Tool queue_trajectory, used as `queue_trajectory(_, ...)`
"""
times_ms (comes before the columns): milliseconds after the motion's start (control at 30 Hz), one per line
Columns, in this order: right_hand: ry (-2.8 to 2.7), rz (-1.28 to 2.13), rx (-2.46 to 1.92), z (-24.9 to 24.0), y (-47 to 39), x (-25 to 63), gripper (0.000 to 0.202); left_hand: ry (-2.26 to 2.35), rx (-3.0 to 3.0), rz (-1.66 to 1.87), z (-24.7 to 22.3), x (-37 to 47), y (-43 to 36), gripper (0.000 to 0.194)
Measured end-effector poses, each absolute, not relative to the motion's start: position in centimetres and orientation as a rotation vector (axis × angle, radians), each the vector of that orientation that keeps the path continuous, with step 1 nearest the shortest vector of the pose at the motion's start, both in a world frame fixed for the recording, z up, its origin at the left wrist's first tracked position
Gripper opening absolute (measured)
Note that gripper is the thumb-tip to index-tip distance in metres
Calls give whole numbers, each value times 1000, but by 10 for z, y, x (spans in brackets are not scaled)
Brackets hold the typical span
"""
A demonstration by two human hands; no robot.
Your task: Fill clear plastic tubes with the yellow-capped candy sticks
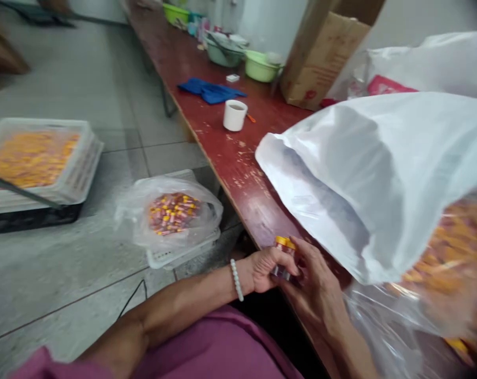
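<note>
Near the table's front edge, my left hand (268, 268) wraps round small tubes with yellow caps (285, 244). A beaded bracelet circles that wrist. Facing it from the right, my right hand (315, 279) has its fingers bent against the same tubes, so both hands hold them. To the right, a large white sack (416, 142) lies on the red table (250, 181). Clear plastic with many orange-capped pieces (444, 252) shows below the sack. Down on the left, an open plastic bag (133, 210) holds many similar yellow-capped tubes (173, 213).
On the table stand a white cup (235, 116), a blue cloth (210, 91), green basins (260, 67) and a cardboard box (325, 58). A white crate (78, 173) of orange pieces sits at the left, low down. A white basket (187, 252) is under the open bag.
</note>
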State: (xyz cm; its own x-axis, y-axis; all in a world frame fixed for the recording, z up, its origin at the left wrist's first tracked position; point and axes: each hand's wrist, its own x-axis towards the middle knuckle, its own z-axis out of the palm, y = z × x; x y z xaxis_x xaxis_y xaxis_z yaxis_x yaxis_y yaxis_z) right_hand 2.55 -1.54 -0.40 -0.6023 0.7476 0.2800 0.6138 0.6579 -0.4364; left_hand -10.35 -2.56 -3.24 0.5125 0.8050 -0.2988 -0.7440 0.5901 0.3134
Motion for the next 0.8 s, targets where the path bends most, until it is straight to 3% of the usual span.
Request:
queue_trajectory(100, -2488, 455, -965, -10, -5, 3, 63, 485, 155, 986, -41, -120, -26, 19)
queue_trajectory(300, -2631, 475, -756, -10, -1, -36, 75, 676, 144, 1113, -46, -147, -35, 14)
queue_trajectory(533, -2686, 553, -626, -24, -2, -64, 64, 784, 139, 1154, -57, -161, -48, 14)
queue_trajectory(733, -2649, 590, -707, -40, -1, -79, 94, 921, 10, 1208, -92, -224, -58, 27)
queue_trajectory(800, -2585, 493, -789, -46, 7, -73, 86, 1112, -108, 1241, -111, -264, -54, 32)
